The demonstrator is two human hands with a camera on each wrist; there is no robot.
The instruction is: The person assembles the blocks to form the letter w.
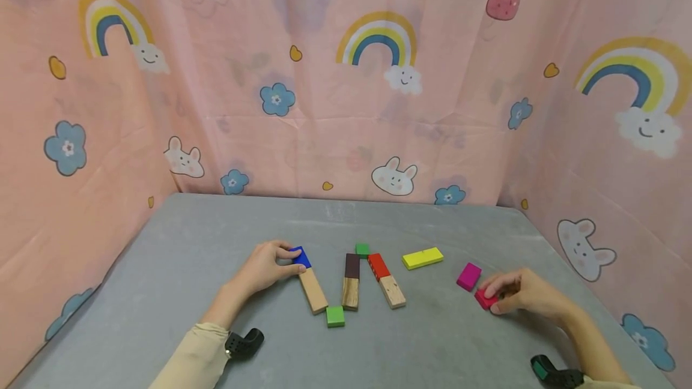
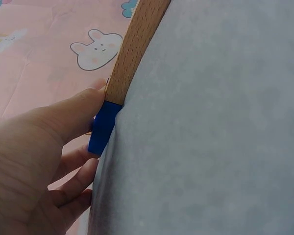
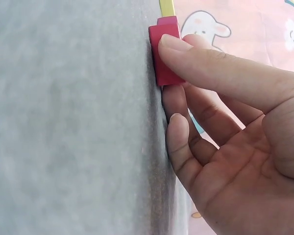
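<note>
My left hand [image 1: 268, 267] pinches a small blue block [image 1: 301, 257], thumb on one side and fingers on the other. This blue block meets the upper end of a plain wooden block [image 1: 313, 290], and the left wrist view shows the two end to end. At the right, my right hand [image 1: 523, 296] holds a small red block [image 1: 485, 299] between thumb and fingers, low at the grey table. Just beyond it lies a magenta block [image 1: 469, 276]. In the right wrist view, the thumb lies over the face of the red block [image 3: 166, 61].
Between the hands, a dark brown block [image 1: 352, 265] and a red block [image 1: 379, 265] each top a wooden piece. A green block [image 1: 335, 316] lies at front, another green block [image 1: 362, 250] behind. A yellow block [image 1: 423, 258] lies right of them. Pink curtain [image 1: 324, 143] surrounds the table [image 1: 421, 347].
</note>
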